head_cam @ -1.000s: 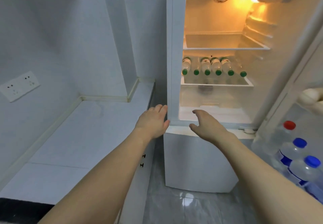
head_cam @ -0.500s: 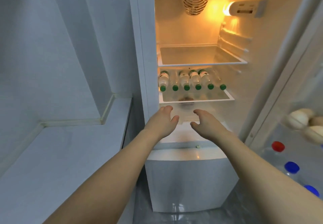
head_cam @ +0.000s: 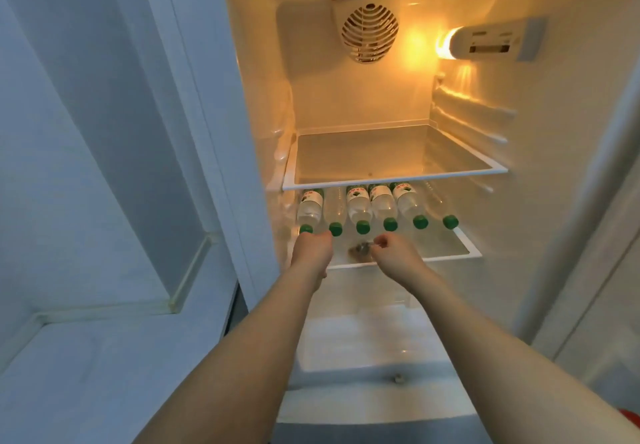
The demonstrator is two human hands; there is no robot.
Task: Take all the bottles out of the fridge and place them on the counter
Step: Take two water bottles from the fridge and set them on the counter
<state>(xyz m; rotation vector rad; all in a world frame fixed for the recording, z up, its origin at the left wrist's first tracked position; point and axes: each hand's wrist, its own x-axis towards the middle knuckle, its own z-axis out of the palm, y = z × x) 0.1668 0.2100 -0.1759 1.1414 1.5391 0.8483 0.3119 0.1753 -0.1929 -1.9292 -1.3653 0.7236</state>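
Observation:
Several clear bottles with green caps lie side by side on the fridge's lower glass shelf, caps toward me. My left hand reaches in over the shelf's front left, its fingertips just short of the two leftmost caps. My right hand hovers over the shelf's middle front, fingers loosely curled, a little before the caps. Neither hand holds anything.
The upper glass shelf is bare. A fan grille and a lit lamp sit at the back and right wall. The white counter lies at the lower left. The fridge door stands open on the right.
Both hands have moved forward and up from the fridge's lower edge into the compartment, close to the bottle caps. The view has tilted up and closer.

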